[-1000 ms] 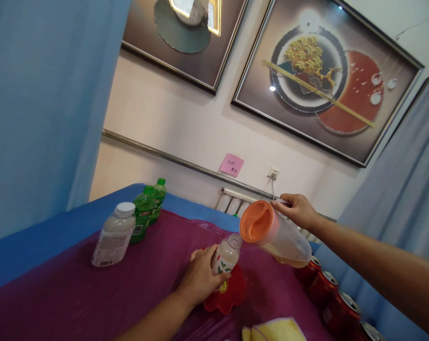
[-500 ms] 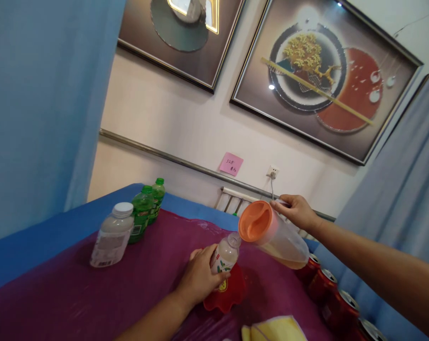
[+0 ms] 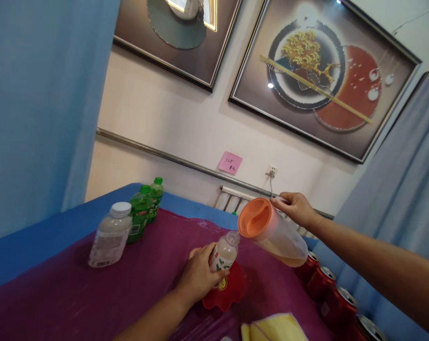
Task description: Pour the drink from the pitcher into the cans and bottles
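My left hand is wrapped round a small clear bottle with a white label and an uncapped mouth. The bottle leans slightly right above a red scalloped dish. My right hand grips the handle of a translucent pitcher with an orange lid. The pitcher is tipped left, its lid edge close beside the bottle's mouth. Cloudy pale liquid lies along its lower side. Whether any liquid runs between them is too small to tell.
On the purple cover at left stand a white-capped bottle and two green bottles. Several red cans line the right side. A yellow cloth lies at the bottom. Blue curtains hang at both sides.
The view has shifted slightly. Both hands keep their holds, and the pitcher and bottle stay in nearly the same position beside each other.
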`<state>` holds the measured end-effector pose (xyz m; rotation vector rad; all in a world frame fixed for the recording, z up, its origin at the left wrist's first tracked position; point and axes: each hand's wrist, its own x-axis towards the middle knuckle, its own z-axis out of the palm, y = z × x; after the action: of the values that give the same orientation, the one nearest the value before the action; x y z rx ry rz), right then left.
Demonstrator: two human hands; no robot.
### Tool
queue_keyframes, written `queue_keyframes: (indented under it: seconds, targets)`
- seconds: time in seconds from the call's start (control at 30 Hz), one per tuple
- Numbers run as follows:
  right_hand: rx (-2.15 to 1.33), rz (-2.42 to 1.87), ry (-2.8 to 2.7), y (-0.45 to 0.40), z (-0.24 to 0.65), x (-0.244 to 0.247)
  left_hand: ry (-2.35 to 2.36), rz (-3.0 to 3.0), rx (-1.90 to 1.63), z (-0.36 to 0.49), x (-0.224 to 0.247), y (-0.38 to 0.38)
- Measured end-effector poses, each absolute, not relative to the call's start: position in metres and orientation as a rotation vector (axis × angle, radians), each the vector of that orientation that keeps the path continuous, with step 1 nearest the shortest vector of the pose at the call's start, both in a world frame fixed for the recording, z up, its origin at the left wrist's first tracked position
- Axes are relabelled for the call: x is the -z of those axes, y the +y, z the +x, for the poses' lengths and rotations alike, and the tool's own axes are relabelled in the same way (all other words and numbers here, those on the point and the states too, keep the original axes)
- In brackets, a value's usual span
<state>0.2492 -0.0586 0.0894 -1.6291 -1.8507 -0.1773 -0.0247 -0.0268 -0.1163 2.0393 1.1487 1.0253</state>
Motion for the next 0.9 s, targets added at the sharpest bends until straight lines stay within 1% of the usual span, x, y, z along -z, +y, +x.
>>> queue_keyframes:
  seconds: [0.9]
  targets:
    - [0.207, -1.616, -1.896, -0.0634, 0.2423, -0.0928, 1.164, 2.066, -1.005, -0.0237, 0.1184, -0.0250]
